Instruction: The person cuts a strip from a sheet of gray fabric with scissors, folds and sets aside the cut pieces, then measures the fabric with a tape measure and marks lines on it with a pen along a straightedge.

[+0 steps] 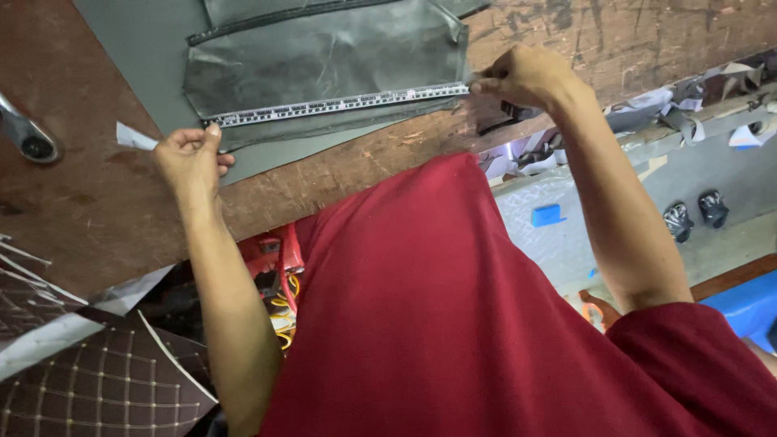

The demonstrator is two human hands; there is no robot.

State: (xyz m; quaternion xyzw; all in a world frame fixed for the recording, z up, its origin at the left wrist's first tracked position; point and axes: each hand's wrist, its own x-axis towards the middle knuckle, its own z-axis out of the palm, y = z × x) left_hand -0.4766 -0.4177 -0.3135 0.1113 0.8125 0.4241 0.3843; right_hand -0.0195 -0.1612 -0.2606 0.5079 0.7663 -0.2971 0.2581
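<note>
A measuring tape (pixel 336 105) lies stretched across dark leather panels (pixel 324 57) at twelve o'clock, pinched by the left hand (pixel 190 158) and right hand (pixel 522 77); slackened fingers could skew it.

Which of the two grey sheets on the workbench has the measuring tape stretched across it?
The darker, shiny, wrinkled sheet on top; the tape runs along its lower edge. The flat matte grey sheet lies underneath.

A metal tool (pixel 28 137) lies at the desk's (pixel 97 210) left edge; brown quilted sheets (pixel 97 388) sit below its near edge; a blue block (pixel 547 215) lies beyond the right edge.
</note>
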